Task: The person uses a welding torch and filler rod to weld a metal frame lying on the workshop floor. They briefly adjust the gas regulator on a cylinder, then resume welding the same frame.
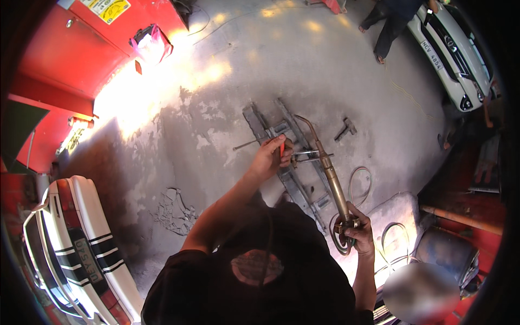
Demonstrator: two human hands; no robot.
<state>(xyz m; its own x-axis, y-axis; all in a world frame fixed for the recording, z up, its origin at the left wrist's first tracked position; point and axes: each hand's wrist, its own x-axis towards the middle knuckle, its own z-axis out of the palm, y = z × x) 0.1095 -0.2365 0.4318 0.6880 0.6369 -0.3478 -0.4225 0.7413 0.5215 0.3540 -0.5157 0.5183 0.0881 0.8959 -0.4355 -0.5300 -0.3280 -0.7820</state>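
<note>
My right hand (359,232) grips the valve end of a long brass gas torch (330,176), whose curved tip points away over a grey metal frame (287,157) lying on the concrete floor. My left hand (271,157) is stretched out over the frame and holds a small red-handled tool (282,147) close to a thin metal rod (249,144). Hoses (355,187) loop from the torch handle down to the floor at the right.
A hammer (345,129) lies on the floor beyond the frame. A white and red car bumper (81,244) stands at the lower left, a red vehicle body (65,49) at the upper left. Another person's legs (387,27) and a white car (455,49) are at the top right.
</note>
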